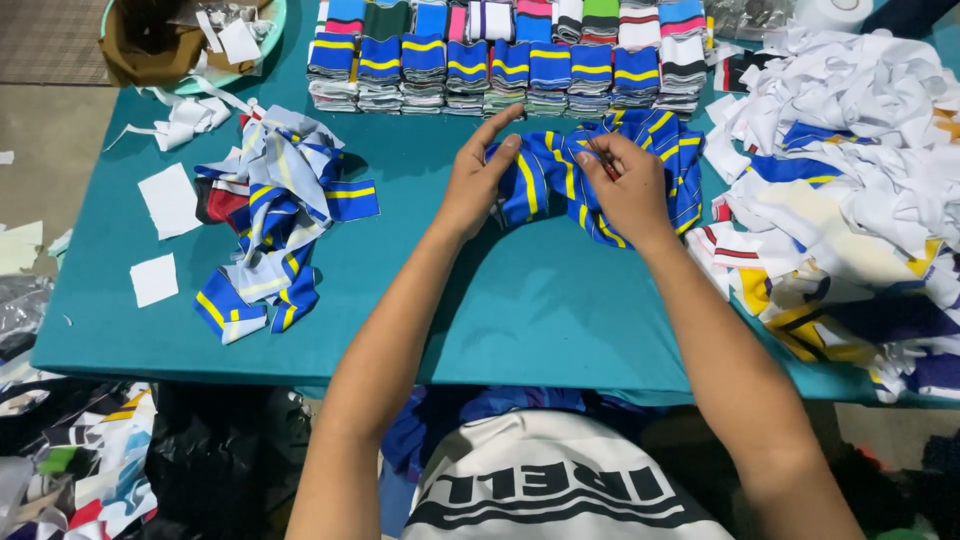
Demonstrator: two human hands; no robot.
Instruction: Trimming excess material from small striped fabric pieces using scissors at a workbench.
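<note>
On the teal table (520, 310) lies a bunch of blue knit strips with yellow stripes (560, 175), just in front of me. My left hand (478, 180) presses on its left end, fingers spread over the fabric. My right hand (625, 185) grips the middle of the bunch, thumb and fingers pinched on a strip. Both forearms reach in from the bottom edge.
Neat stacks of folded striped strips (500, 60) line the far edge. A loose heap of blue, white and yellow strips (270, 215) lies at left beside white paper squares (170, 200). A big pile of white and mixed fabric (850, 190) fills the right. A basin (190, 40) stands at top left.
</note>
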